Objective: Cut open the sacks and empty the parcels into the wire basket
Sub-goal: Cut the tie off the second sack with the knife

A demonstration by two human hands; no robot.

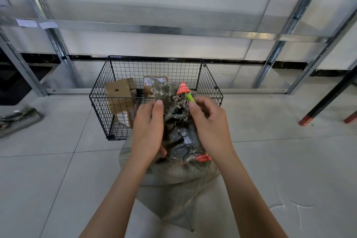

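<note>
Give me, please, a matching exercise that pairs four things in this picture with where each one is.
Things:
1. green-handled tool
2. cardboard parcels
3. woven sack
4. orange tag

Places:
A. inside the wire basket
B. on the floor in front of the basket, its frayed mouth gripped by the left hand
C. held in the right hand
D. at the very top of the sack's frayed mouth, beside the tool

Pairs: 1-C, 2-A, 3-B, 4-D.
</note>
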